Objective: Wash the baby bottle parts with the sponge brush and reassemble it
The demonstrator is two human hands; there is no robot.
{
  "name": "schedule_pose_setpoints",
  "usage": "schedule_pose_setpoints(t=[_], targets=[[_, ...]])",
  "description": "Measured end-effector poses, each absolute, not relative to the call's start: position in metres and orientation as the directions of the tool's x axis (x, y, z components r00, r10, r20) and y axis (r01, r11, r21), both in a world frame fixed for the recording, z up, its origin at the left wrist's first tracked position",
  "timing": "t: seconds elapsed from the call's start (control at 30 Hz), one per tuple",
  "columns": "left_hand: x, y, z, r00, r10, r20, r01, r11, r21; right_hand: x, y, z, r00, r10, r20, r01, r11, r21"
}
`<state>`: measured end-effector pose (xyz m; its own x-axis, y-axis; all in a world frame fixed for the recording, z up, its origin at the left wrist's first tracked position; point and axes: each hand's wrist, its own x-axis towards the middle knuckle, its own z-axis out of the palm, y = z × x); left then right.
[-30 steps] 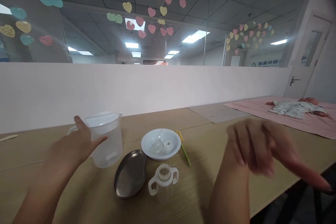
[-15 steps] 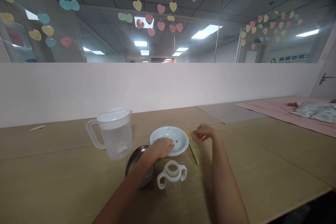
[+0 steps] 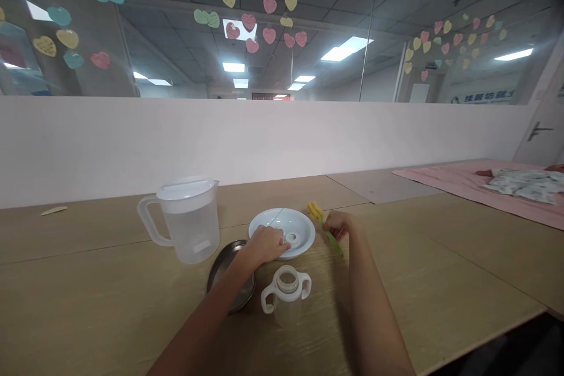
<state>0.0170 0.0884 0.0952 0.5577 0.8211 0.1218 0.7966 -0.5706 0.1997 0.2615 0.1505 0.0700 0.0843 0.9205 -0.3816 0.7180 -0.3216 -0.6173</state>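
Observation:
My right hand (image 3: 340, 224) is closed around the green handle of a bottle brush (image 3: 316, 211) with a yellow sponge head, tilted beside the bowl. Over the white bowl (image 3: 304, 247), my left hand (image 3: 269, 243) has its fingers closed at a white ring-shaped bottle cap (image 3: 292, 238). A thin clear straw (image 3: 278, 216) slants up behind that hand. In front of the bowl stands a clear baby bottle (image 3: 287, 299), uncapped, with two white side handles. My left forearm partly covers a metal bowl (image 3: 222, 264).
A translucent lidded pitcher (image 3: 189, 223) with water in it stands left of the bowls. Pink cloth (image 3: 440, 179) with a patterned white fabric (image 3: 524, 184) on it lies at the far right. The wooden table (image 3: 88, 294) meets a white wall at the back.
My right hand has taken hold of the bottle brush and raised it off the table at a tilt. My left hand stays at the cap in the bowl. The view has shifted slightly.

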Motion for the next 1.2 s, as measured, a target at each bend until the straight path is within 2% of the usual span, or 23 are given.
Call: schedule_pose_setpoints(t=[0.2,0.27,0.33,0.4,0.5,0.57,0.63,0.7,0.8,1.0,1.2], targets=[[0.013,0.093,0.104,0.536,0.831,0.152,0.734,-0.547,0.403,0.278,0.137,0.11,0.149,0.976,-0.16,0.672,-0.219,-0.707],[0.01,0.094,0.109,0.495,0.856,0.15,0.653,-0.48,0.586,0.278,0.13,0.122,0.165,0.985,-0.059,0.667,-0.155,-0.729],[0.007,0.096,0.113,0.44,0.889,0.129,0.427,-0.333,0.841,0.275,0.121,0.133,0.175,0.984,0.029,0.667,-0.097,-0.739],[0.002,0.097,0.118,0.43,0.898,0.093,0.096,-0.147,0.984,0.269,0.11,0.144,0.161,0.982,0.102,0.655,-0.029,-0.755],[-0.003,0.098,0.125,0.474,0.875,0.096,-0.233,0.02,0.972,0.255,0.091,0.16,0.064,0.979,0.192,0.622,0.111,-0.775],[-0.004,0.1,0.127,0.435,0.89,0.135,-0.349,0.028,0.937,0.242,0.079,0.171,-0.029,0.973,0.23,0.628,0.197,-0.753],[-0.004,0.103,0.127,0.315,0.936,0.155,-0.429,-0.005,0.903,0.228,0.07,0.179,-0.109,0.964,0.243,0.652,0.254,-0.714],[-0.004,0.107,0.125,0.192,0.973,0.125,-0.484,-0.016,0.875,0.214,0.065,0.184,-0.197,0.954,0.227,0.666,0.3,-0.683],[-0.007,0.113,0.123,0.108,0.992,0.067,-0.533,0.001,0.846,0.2,0.062,0.188,-0.259,0.943,0.209,0.678,0.332,-0.656],[-0.011,0.114,0.128,0.092,0.995,-0.046,-0.617,0.094,0.782,0.203,0.062,0.187,-0.21,0.954,0.215,0.712,0.3,-0.635],[-0.006,0.113,0.135,0.072,0.995,-0.066,-0.689,0.097,0.718,0.201,0.064,0.188,-0.305,0.935,0.179,0.661,0.343,-0.667]])
